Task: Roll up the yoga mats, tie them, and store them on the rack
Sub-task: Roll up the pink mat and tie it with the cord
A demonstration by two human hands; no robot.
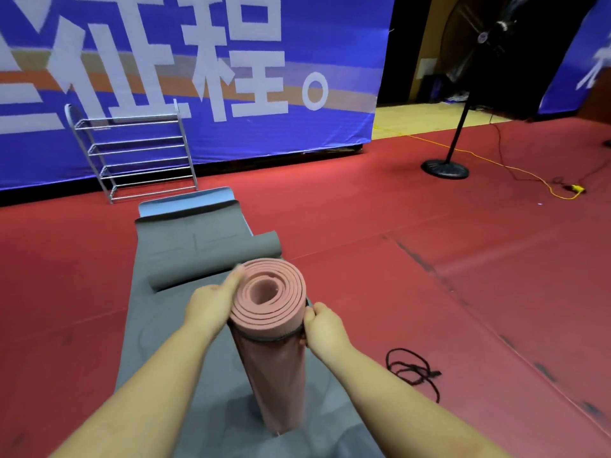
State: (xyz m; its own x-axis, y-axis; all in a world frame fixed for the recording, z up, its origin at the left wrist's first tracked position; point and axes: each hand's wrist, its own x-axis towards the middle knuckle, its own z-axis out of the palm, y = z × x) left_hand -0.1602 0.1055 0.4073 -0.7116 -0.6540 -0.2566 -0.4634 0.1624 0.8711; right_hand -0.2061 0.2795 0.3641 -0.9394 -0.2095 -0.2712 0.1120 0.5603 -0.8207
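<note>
The left hand [211,304] curls its fingers round the top of the pink rolled mat [269,342], thumb up along the rim. The right hand [325,327] pinches a dark band [274,338] ringing the roll; its fingertips are hidden. The roll stands upright on a grey mat [185,325], its foot blurred. A black cord [413,370] lies on the red floor [463,259]; the metal rack [139,153] stands against a blue banner [297,44].

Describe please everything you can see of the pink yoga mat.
The pink yoga mat is rolled into a tight spiral of foam-like layers and stands upright on a grey mat. A dark band circles it near the top. The left hand and the right hand hold its upper end from both sides.
</note>
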